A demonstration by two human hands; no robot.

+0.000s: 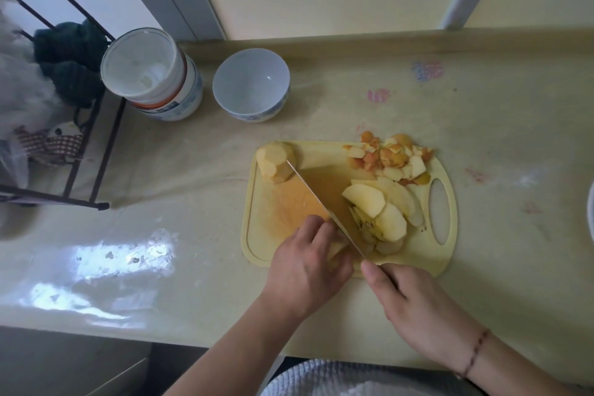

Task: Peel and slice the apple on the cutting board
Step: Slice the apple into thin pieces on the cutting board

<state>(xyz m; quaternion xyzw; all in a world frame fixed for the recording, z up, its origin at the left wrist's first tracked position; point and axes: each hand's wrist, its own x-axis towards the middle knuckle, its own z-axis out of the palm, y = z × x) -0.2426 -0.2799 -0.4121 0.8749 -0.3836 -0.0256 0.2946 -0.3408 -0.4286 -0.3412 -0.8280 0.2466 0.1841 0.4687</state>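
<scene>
A pale yellow cutting board (273, 254) lies on the counter. My left hand (307, 264) presses a small piece of peeled apple (337, 251) against the board near its front edge. My right hand (408, 305) grips the handle of a long knife (324, 206), whose blade runs diagonally up-left and rests against that piece. A peeled apple chunk (276, 161) sits at the board's far left corner. Cut slices (382, 209) are piled to the right of the blade. A heap of red-orange peel (392, 154) lies at the far right corner.
A white bowl (251, 84) stands behind the board, with a stack of bowls (154, 74) to its left. A black wire rack (80, 145) holding cloths and a plastic bag fills the left side. A white dish rim (590, 209) shows at the right edge.
</scene>
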